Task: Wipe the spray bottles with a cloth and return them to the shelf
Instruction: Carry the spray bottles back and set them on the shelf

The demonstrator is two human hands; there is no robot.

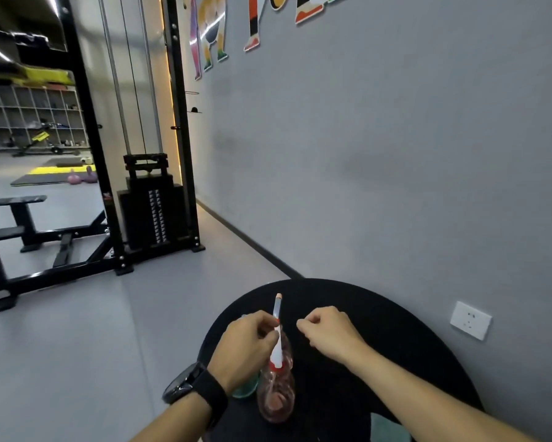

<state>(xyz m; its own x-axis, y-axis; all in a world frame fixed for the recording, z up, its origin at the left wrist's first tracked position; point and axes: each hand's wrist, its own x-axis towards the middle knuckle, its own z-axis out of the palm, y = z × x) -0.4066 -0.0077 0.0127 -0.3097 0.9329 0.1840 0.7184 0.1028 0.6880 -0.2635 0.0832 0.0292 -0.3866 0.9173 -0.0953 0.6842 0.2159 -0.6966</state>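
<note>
Left fingers (269, 327) pinching pink spray bottle (276, 393) nozzle, right hand (328, 330) beside

Nothing in front of me can be read. The wall decoration (252, 23) above is colourful cut-out figures, cropped at the top edge, and the weight stack (157, 218) carries small pale marks too blurred to read as numbers.
</note>
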